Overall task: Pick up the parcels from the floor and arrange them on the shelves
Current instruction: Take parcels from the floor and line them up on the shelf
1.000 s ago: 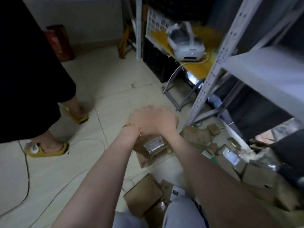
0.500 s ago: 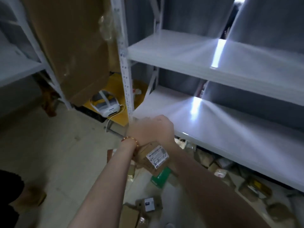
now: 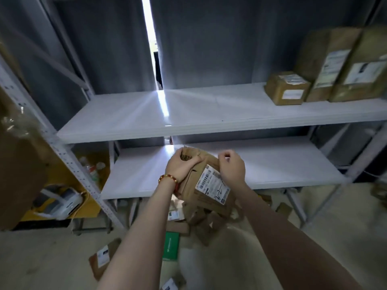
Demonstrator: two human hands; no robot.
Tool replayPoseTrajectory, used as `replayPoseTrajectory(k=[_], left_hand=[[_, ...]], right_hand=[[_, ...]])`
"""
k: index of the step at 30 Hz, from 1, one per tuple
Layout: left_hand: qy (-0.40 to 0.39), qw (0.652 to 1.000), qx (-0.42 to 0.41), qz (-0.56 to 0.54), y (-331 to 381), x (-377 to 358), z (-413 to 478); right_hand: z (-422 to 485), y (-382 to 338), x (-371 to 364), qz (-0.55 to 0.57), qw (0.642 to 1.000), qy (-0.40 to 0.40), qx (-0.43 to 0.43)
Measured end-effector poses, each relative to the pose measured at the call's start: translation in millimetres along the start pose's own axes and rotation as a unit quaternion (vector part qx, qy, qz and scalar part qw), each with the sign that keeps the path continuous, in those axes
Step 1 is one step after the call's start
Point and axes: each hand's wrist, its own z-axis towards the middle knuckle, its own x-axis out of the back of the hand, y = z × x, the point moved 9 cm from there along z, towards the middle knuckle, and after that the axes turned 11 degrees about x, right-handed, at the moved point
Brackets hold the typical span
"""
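While both hands hold it in front of the lower white metal shelf (image 3: 272, 164), the brown cardboard parcel with a white barcode label (image 3: 209, 185) sits tilted in the air, label facing the camera. Left hand (image 3: 181, 167), wearing a red-and-amber bead bracelet (image 3: 167, 178), curls its fingers round the parcel's upper end; right hand (image 3: 232, 167) pinches the upper right edge with bent fingers. Upper white shelf (image 3: 188, 114) carries three brown cardboard boxes (image 3: 287, 90) at its right end. More brown parcels (image 3: 201, 222) and a flat green packet (image 3: 171, 245) lie on the pale floor (image 3: 52, 258) below.
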Motion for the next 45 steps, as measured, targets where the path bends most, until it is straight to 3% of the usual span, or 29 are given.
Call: replayPoseTrajectory(k=[6,11,19,27,32,39,45], left_hand=[[-0.039,0.999,-0.010,-0.018,51,-67,-8],[-0.032,0.998,0.014,-0.056,61,-76,-3],[-0.050,0.991,0.004,-0.128,84,-100,15],[-0.099,0.972,-0.057,-0.205,162,-123,21],[-0.058,0.953,-0.052,-0.292,177,-128,58],[-0.081,0.928,-0.051,-0.359,198,-145,77],[0.017,0.923,-0.128,-0.363,223,-114,100]], right_hand=[[18,44,83,-0.023,0.994,0.084,-0.066],[20,80,115,0.003,0.984,0.117,-0.134],[40,111,119,0.215,0.965,0.012,-0.146],[63,117,150,0.408,0.905,-0.066,-0.098],[82,115,174,0.423,0.902,-0.021,-0.087],[130,90,206,0.426,0.900,0.070,-0.060],[173,59,208,0.390,0.912,0.127,-0.023]])
